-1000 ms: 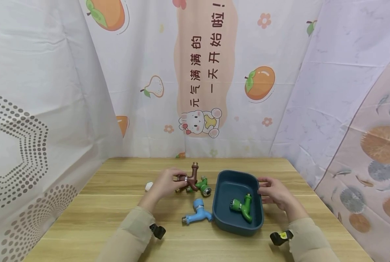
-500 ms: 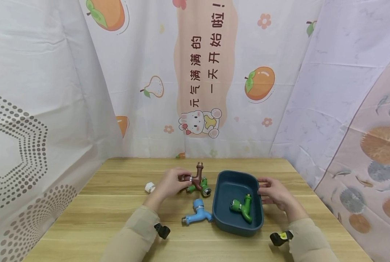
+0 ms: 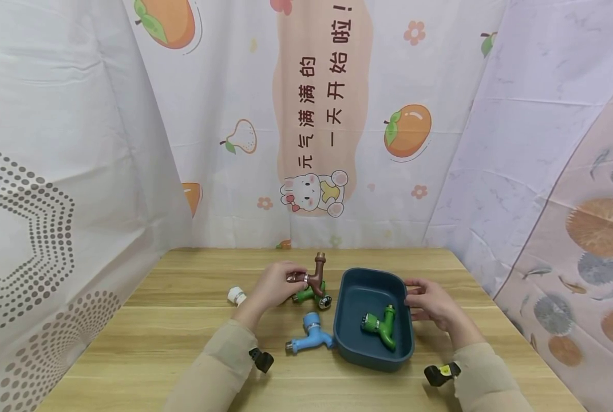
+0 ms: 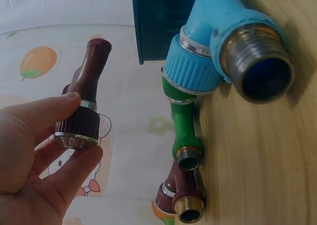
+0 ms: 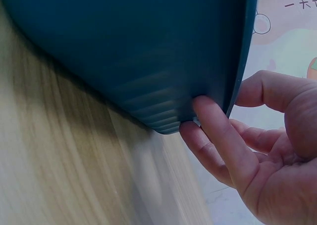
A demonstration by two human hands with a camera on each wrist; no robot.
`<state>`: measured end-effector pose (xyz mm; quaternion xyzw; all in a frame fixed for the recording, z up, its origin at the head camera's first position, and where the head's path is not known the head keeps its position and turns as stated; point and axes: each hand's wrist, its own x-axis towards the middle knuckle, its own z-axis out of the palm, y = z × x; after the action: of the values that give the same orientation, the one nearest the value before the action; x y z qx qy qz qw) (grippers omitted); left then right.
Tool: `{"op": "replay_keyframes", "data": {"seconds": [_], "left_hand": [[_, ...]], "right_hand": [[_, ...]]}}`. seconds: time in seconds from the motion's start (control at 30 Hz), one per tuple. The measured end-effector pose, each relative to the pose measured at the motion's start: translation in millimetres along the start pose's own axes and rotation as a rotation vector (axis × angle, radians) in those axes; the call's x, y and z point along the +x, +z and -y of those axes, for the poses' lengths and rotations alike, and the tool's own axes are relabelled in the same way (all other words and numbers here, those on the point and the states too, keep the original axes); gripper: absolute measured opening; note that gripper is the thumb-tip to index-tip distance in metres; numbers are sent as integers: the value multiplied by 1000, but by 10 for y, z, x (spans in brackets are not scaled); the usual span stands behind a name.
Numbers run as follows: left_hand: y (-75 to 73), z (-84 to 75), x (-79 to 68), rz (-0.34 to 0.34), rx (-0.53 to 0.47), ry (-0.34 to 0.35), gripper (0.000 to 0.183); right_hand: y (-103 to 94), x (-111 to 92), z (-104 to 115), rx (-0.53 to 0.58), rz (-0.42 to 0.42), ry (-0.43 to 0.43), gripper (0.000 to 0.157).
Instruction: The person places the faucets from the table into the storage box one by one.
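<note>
My left hand (image 3: 277, 284) pinches the handle end of a brown faucet (image 3: 316, 277), holding it above the table. In the left wrist view that brown faucet (image 4: 91, 81) sits between thumb and fingers, apart from the others. Below it lies a green faucet (image 3: 306, 294), partly covered. A second brown faucet (image 4: 183, 190) shows only in the left wrist view. My right hand (image 3: 432, 303) grips the right side of a dark blue bin (image 3: 347, 353), fingers on its outer wall (image 5: 148, 61) and thumb at the rim. Inside the bin lies another green faucet (image 3: 383, 326).
A light blue faucet (image 3: 311, 337) lies just left of the bin. Partly hidden behind my left forearm is a white faucet (image 3: 236, 295). The wooden table (image 3: 146, 343) ends at printed curtains (image 3: 234, 189) at the back and sides.
My left hand has carried the brown faucet to the right, over the green one, and more of the white faucet shows. The right hand and the bin have stayed in place.
</note>
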<state>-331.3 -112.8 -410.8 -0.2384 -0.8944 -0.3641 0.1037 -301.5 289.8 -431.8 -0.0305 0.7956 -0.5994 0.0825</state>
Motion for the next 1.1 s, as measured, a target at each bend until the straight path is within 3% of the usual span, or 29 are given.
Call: {"op": "replay_keyframes", "data": {"seconds": [0.33, 1.1], "left_hand": [[7, -66, 84, 17, -20, 18, 31], [185, -206, 222, 24, -13, 54, 29]], "right_hand": [[-5, -4, 6, 0, 1, 3, 61], [9, -3, -3, 10, 4, 2, 60]]}}
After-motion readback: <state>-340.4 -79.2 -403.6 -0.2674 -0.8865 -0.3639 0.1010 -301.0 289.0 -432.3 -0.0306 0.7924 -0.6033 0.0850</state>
